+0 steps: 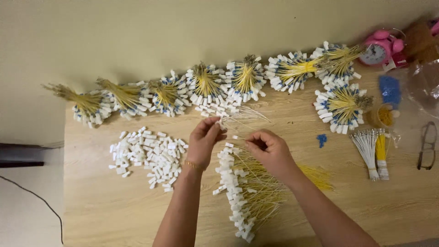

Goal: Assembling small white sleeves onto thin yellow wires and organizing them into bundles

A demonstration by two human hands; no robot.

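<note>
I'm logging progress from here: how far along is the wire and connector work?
Done: about nine tied bundles fanned along the wall. In hand: left hand pinches a white connector, right hand pinches a wire. Left: a loose connector pile, and a row of capped yellow wires not yet bundled.

plastic bag [423, 87] — cut off, fingertips' hold unclear

Lay on the table [114, 215]: loose connectors [147, 156] at left, wired row [242, 192] beneath both hands (centre), bundles [206, 87] ranged behind along the wall, clock [377, 50] far right, glasses [427, 145] before it.
</note>
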